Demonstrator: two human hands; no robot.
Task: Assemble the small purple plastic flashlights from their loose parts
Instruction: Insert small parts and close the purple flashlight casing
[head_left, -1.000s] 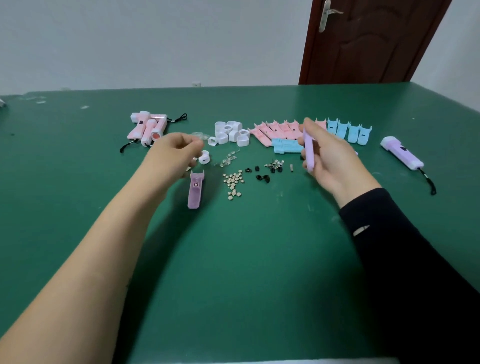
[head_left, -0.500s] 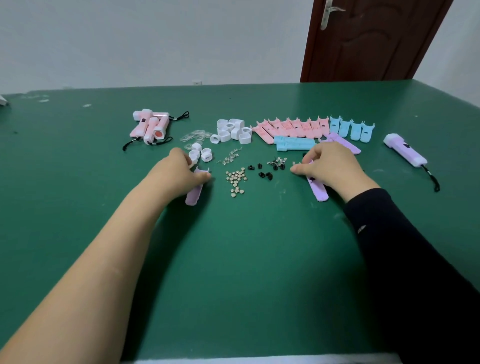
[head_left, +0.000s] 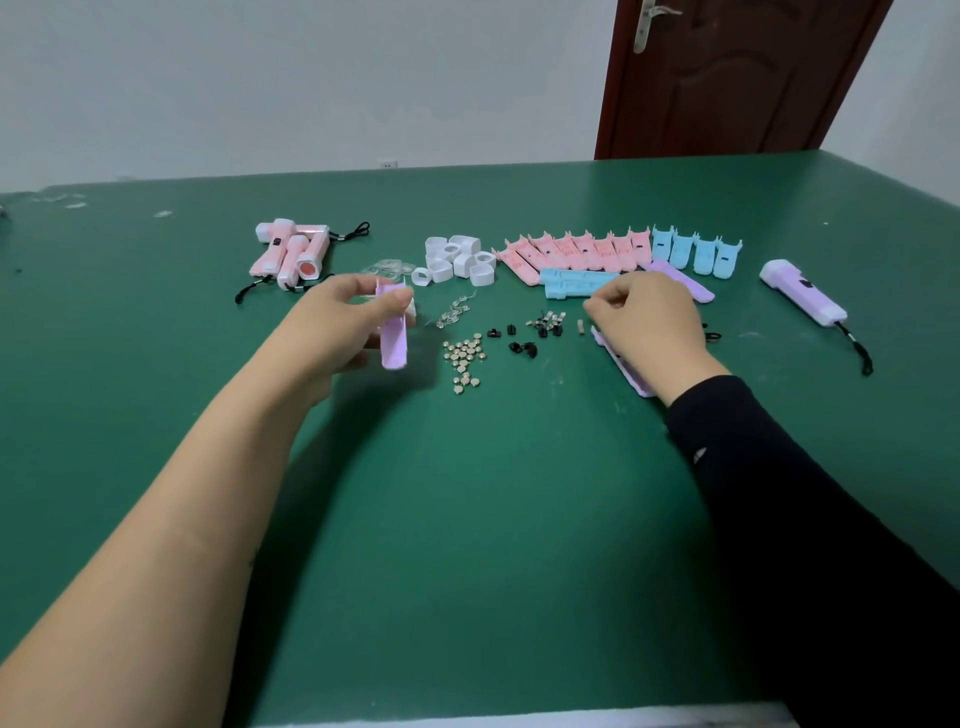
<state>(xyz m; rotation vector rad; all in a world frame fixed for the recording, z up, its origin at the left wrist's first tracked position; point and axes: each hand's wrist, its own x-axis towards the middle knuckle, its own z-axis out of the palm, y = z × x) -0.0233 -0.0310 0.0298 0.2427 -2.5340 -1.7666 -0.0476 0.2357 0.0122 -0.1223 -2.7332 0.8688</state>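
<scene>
Early yet: one purple flashlight (head_left: 802, 299) finished near the worktop's (head_left: 519, 493) right edge; grips a purple half-shell (head_left: 393, 332) in left hand (head_left: 337, 317), curls right hand (head_left: 647, 325) over a second half-shell (head_left: 631, 376), grasp unclear.

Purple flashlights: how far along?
Done: one purple flashlight lies assembled at the far right. In hand: the left hand grips a purple half. The right hand, fingers curled, sits over a second half on the table; I cannot tell whether it holds anything. Left: fit cells and a white cap, then close the halves. A third half waits behind.
</scene>
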